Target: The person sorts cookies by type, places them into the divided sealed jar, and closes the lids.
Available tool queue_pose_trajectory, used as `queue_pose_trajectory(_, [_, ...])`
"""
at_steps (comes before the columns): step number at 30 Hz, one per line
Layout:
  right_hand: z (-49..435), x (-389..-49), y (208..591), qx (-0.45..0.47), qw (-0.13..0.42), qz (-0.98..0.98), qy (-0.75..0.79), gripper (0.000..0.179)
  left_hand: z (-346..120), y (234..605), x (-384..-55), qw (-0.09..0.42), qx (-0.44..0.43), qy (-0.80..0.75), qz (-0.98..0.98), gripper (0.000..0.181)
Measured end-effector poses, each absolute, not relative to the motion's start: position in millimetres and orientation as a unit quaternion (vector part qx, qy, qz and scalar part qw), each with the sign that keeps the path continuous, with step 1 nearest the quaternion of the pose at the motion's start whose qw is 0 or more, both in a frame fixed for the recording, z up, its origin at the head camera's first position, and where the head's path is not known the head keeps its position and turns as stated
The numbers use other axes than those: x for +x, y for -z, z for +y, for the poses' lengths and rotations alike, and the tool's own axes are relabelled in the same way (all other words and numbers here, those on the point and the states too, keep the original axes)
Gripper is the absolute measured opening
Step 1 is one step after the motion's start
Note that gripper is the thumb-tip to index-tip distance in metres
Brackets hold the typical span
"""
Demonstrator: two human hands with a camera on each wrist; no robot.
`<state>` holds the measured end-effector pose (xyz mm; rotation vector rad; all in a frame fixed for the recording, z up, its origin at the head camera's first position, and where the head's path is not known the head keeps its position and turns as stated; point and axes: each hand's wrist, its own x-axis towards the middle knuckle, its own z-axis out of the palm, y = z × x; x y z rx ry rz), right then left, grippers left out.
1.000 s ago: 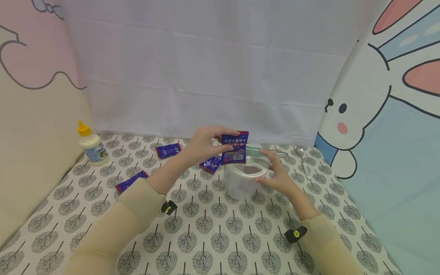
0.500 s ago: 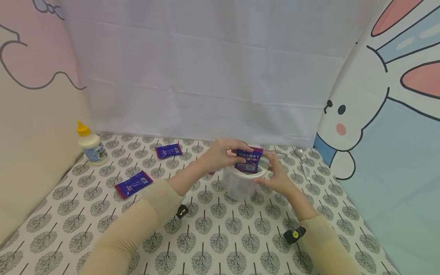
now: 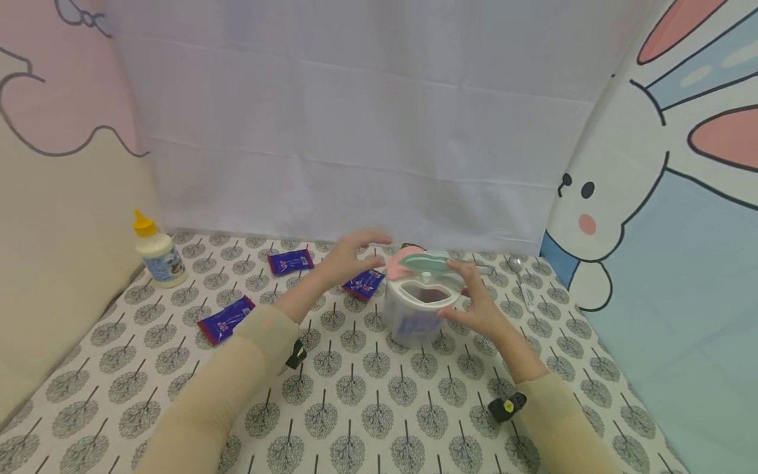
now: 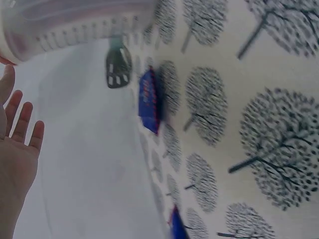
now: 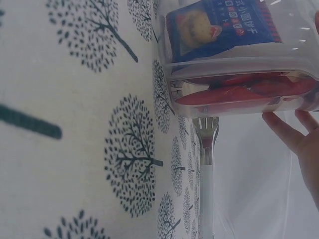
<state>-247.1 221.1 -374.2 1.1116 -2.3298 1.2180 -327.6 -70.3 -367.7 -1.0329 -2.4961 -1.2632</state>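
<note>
A clear plastic storage box (image 3: 414,322) stands on the patterned tablecloth, its green flap (image 3: 429,264) raised and its pink flap (image 3: 403,262) beside it. Through the wall, a blue biscuit packet (image 5: 217,30) shows in one compartment and red packets (image 5: 239,94) in another. My right hand (image 3: 482,306) grips the box's right rim, thumb in front and fingers near the green flap. My left hand (image 3: 349,260) hovers left of the box, fingers spread and holding nothing. Behind that hand lies a blue biscuit packet (image 3: 363,284).
Two more blue packets lie to the left, one farther back (image 3: 290,261) and one nearer (image 3: 227,318). A yellow-capped bottle (image 3: 158,250) stands at the far left. A spoon (image 3: 521,280) lies right, a fork (image 5: 206,149) behind the box, and a slotted turner (image 4: 118,64) also appears.
My left hand lowered a biscuit packet through the box's opening, let go and drew back left. The packet now shows inside. My right hand stayed on the rim.
</note>
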Motion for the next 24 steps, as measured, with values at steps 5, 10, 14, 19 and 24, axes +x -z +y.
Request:
queue_pose_trajectory(5, [221.5,-249.0,375.8,0.387,0.142,-0.808,-0.421,0.089,-89.7,403.2,-348.2,0.016,-0.288,0.394,-0.873,0.054])
queue_pose_trajectory(10, [222.2,-249.9,376.6,0.384,0.139,-0.809,-0.424,0.089,-97.1,427.5,-361.1,-0.033,-0.239,0.376,-0.895,0.059])
queue_pose_trajectory(14, [221.3,-249.4,376.4,0.373,0.133,-0.814,-0.426,0.090,-96.8,443.4,-369.6,-0.067,-0.230,0.354,-0.904,0.067])
queue_pose_trajectory(19, [219.8,-248.2,374.3,0.368,0.129,-0.816,-0.426,0.092,-95.8,453.2,-373.9,-0.104,-0.209,0.345,-0.909,0.075])
queue_pose_trajectory(24, [220.7,-246.6,372.7,0.360,0.123,-0.823,-0.422,0.093,-95.4,457.0,-375.0,-0.118,-0.217,0.316,-0.916,0.072])
